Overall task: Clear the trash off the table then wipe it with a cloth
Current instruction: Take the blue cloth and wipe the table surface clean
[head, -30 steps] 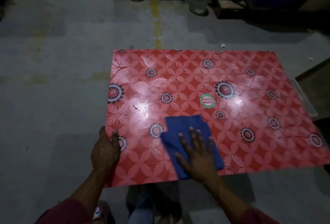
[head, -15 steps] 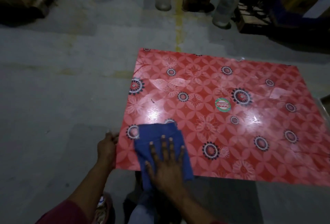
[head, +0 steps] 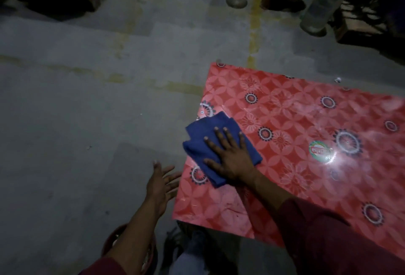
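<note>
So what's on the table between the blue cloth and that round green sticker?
Nothing in the head view: between the cloth and the sticker shows only bare red flowered tabletop.

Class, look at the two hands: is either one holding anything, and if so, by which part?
Neither grips anything. The right hand presses flat on the middle of the folded blue cloth on the red patterned table; the left hand is open, beside the table's edge.

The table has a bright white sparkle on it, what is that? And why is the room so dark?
Head view: glare from a light bouncing off the shiny red table beside the round sticker; the floor and far corners are dim and slightly blurry.
</note>
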A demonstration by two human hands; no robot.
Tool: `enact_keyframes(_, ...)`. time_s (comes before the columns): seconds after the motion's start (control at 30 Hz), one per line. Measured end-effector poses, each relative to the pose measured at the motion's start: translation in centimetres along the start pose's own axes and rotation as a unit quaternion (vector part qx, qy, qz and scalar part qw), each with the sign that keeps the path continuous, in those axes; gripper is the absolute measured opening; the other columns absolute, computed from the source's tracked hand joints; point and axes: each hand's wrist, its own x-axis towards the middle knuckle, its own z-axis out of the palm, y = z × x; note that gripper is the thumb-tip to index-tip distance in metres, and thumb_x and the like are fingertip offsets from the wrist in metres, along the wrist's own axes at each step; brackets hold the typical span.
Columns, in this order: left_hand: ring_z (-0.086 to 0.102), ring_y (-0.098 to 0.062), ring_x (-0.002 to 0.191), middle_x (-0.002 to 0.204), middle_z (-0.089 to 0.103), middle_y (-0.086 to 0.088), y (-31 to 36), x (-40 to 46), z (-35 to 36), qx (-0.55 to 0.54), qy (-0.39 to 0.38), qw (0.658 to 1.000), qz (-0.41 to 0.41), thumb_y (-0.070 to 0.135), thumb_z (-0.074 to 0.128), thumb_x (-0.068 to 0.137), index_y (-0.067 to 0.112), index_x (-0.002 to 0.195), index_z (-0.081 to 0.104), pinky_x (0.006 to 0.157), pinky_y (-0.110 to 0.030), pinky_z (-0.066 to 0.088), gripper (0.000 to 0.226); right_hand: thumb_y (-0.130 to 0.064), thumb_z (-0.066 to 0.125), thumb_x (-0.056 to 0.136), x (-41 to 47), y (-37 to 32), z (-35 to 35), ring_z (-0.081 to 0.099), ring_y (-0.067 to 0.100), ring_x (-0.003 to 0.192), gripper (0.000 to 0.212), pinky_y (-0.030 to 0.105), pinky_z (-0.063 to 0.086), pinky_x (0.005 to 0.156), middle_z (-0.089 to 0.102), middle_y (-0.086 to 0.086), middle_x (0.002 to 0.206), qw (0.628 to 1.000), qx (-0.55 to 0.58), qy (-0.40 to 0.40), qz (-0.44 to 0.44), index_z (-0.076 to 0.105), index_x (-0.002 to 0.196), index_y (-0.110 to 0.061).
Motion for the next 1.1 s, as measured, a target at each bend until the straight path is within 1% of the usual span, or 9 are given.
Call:
enact_keyframes(0.13, 0.068, -0.028, 0.090, 0.111, 0.074, -0.009, 3.3, 1.6, 2.1, -0.003, -0.005, 1.000, -0.014, 0.079, 0.027, 0.093, 0.014, 0.129, 0.063, 0.076, -0.035, 0.052, 0.083, -0.071, 0.031, 0.100, -0.4, -1.7, -0.8, -0.002, 0.033, 0.159, 0.073, 0.071, 0.005, 0.120, 0.002, 0.006, 0.172, 0.999, 0.020, -0.003, 0.041, 0.013, 0.162, -0.037)
enact_keyframes(0.27, 0.068, -0.030, 0.095, 0.113, 0.073, -0.015, 6.2, 3.7, 4.0, -0.047, -0.014, 0.998, -0.041, 0.084, 0.025, 0.089, 0.010, 0.129, 0.063, 0.075, -0.037, 0.053, 0.093, -0.069, 0.039, 0.099, -4.5, -3.3, -0.9, 0.002, 0.036, 0.158, 0.075, 0.075, 0.015, 0.115, 0.006, 0.008, 0.172, 0.994, 0.035, -0.035, -0.101, 0.016, 0.162, -0.036)
enact_keyframes(0.43, 0.067, -0.034, 0.111, 0.115, 0.075, -0.015, 7.7, 6.0, 5.4, -0.032, -0.031, 0.997, -0.062, 0.094, 0.024, 0.080, 0.013, 0.129, 0.065, 0.099, -0.047, 0.051, 0.103, -0.070, 0.045, 0.096, -4.5, -0.5, -1.6, 0.006, 0.034, 0.158, 0.077, 0.073, 0.016, 0.117, 0.010, 0.007, 0.172, 0.965, 0.024, -0.056, -0.255, 0.020, 0.161, -0.036)
enact_keyframes(0.63, 0.069, -0.026, 0.079, 0.099, 0.076, -0.009, 7.9, 7.0, 7.0, -0.007, -0.042, 0.998, -0.054, 0.090, 0.019, 0.084, 0.014, 0.115, 0.069, 0.064, -0.030, 0.049, 0.096, -0.075, 0.038, 0.095, 6.1, 5.8, -2.1, 0.002, 0.029, 0.159, 0.078, 0.069, 0.011, 0.120, 0.007, 0.005, 0.172, 0.981, -0.010, -0.039, -0.192, 0.016, 0.161, -0.039)
enact_keyframes(0.7, 0.063, -0.022, 0.069, 0.091, 0.075, -0.006, 8.2, 6.5, 8.1, 0.026, -0.032, 0.998, -0.038, 0.081, 0.027, 0.093, 0.015, 0.109, 0.072, 0.061, -0.027, 0.043, 0.081, -0.076, 0.035, 0.096, 9.7, 7.8, -2.4, 0.002, 0.028, 0.159, 0.077, 0.067, 0.010, 0.120, 0.007, 0.004, 0.172, 0.983, -0.027, -0.032, -0.176, 0.016, 0.161, -0.040)
enact_keyframes(0.77, 0.062, -0.021, 0.065, 0.084, 0.075, -0.007, 8.1, 6.0, 9.5, 0.090, -0.018, 0.996, 0.010, 0.053, 0.050, 0.098, 0.009, 0.101, 0.075, 0.059, -0.030, 0.047, 0.051, -0.075, 0.033, 0.096, 12.8, 9.6, -2.6, 0.002, 0.028, 0.159, 0.076, 0.068, 0.011, 0.120, 0.006, 0.003, 0.172, 0.989, -0.028, -0.026, -0.140, 0.014, 0.161, -0.041)
enact_keyframes(0.87, 0.068, -0.028, 0.078, 0.086, 0.075, -0.017, 5.9, 5.8, 11.1, 0.202, 0.054, 0.969, 0.130, 0.037, 0.050, 0.089, 0.007, 0.087, 0.070, 0.077, -0.053, 0.056, 0.036, -0.076, 0.027, 0.096, 15.8, 10.7, -3.0, -0.002, 0.028, 0.159, 0.075, 0.069, 0.009, 0.119, 0.000, 0.002, 0.173, 0.998, -0.014, -0.019, -0.050, 0.009, 0.161, -0.042)
enact_keyframes(0.97, 0.064, -0.036, 0.095, 0.102, 0.070, -0.018, 4.6, 4.8, 12.2, 0.364, 0.154, 0.893, 0.214, 0.034, 0.034, 0.103, 0.009, 0.098, 0.066, 0.089, -0.047, 0.052, 0.041, -0.074, 0.025, 0.098, 15.8, 9.6, -2.6, -0.005, 0.029, 0.159, 0.074, 0.070, 0.000, 0.121, -0.003, 0.004, 0.172, 1.000, 0.004, -0.013, -0.009, 0.009, 0.161, -0.040)
enact_keyframes(1.1, 0.070, -0.044, 0.081, 0.093, 0.072, -0.024, 4.3, 4.0, 13.2, 0.412, 0.228, 0.845, 0.253, 0.029, 0.037, 0.100, 0.004, 0.103, 0.068, 0.071, -0.046, 0.057, 0.041, -0.071, 0.032, 0.099, 10.4, 6.9, -1.9, -0.002, 0.034, 0.158, 0.074, 0.072, 0.009, 0.118, 0.002, 0.008, 0.172, 0.994, 0.023, -0.001, -0.111, 0.013, 0.162, -0.037)
